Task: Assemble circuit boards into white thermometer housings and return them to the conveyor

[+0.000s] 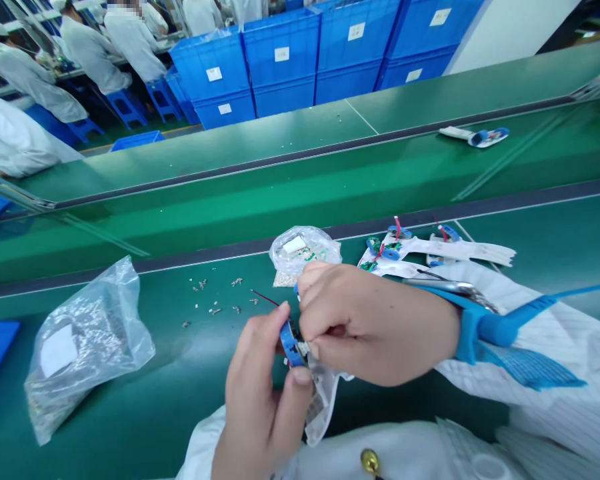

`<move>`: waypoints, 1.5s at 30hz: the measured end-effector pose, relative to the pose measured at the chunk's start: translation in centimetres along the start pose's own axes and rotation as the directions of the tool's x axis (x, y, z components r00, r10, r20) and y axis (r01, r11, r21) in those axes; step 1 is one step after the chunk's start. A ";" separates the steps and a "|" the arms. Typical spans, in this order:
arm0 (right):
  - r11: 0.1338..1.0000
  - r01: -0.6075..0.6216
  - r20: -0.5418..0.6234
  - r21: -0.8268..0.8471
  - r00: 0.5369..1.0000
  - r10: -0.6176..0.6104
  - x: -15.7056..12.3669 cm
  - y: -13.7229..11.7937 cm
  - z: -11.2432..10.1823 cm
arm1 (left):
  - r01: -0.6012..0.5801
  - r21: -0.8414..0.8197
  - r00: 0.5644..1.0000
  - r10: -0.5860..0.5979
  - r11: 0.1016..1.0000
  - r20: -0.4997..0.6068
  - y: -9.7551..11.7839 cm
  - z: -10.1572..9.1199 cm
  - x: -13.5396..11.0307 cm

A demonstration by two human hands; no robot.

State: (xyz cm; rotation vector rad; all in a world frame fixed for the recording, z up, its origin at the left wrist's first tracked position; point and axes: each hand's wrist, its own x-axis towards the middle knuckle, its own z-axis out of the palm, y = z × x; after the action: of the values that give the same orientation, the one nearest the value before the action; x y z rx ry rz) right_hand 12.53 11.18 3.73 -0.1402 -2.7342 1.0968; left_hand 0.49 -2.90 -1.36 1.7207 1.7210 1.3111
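1. Here we are at the green workbench, and the blue round component is up between both hands, above the bench's near side.
2. We see the left hand pinching it, thumb on the lower edge, a finger on the upper, its open face turned towards the other hand.
3. In comes the right hand, curled tight against that open face, thumb tip at a small whitish piece; its other fingertips are hidden, so we can't tell whether it is gripping anything.
4. A thin dark-red wire pokes out past the left fingers; its root is out of our sight.
5. Below the hands hangs a translucent white strip; where it joins, if it does, the right hand covers.
6. Out beyond, small metal pieces lie scattered, too tiny for us to identify, near a crumpled clear bag partly masked by the right hand.
7. Over on the left, a bigger plastic bag bulges with small parts, blurred through the film.
8. To the right, we spot blue-and-green assemblies on white straps, overlapping too much to count, the nearest partly behind the sleeve and blue wristband.
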 end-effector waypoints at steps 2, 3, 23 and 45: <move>0.999 -0.035 0.033 -0.030 0.999 0.036 0.1 -0.2 -0.1 | 0.018 0.106 0.999 -0.023 0.994 0.040 0.0 0.3 -0.3; 0.998 -0.052 0.060 -0.045 0.997 0.054 0.1 -0.3 -0.2 | 0.030 0.152 0.998 -0.039 0.988 0.058 0.1 0.4 -0.4; 0.984 -0.118 0.191 0.130 0.977 0.092 -0.1 0.4 0.9 | -0.101 0.628 0.979 -0.034 0.771 0.200 2.5 0.5 -0.1; 0.998 -0.052 -0.064 -0.042 0.997 0.050 5.2 5.1 3.6 | 0.711 -0.633 0.649 -0.633 0.306 0.423 -4.8 -2.6 -7.7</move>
State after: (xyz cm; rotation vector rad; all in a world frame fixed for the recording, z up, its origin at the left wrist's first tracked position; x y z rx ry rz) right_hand 6.76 13.25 -1.62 -0.2478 -2.7136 1.0276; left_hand -2.98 -10.07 -6.55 0.4178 1.2495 1.2000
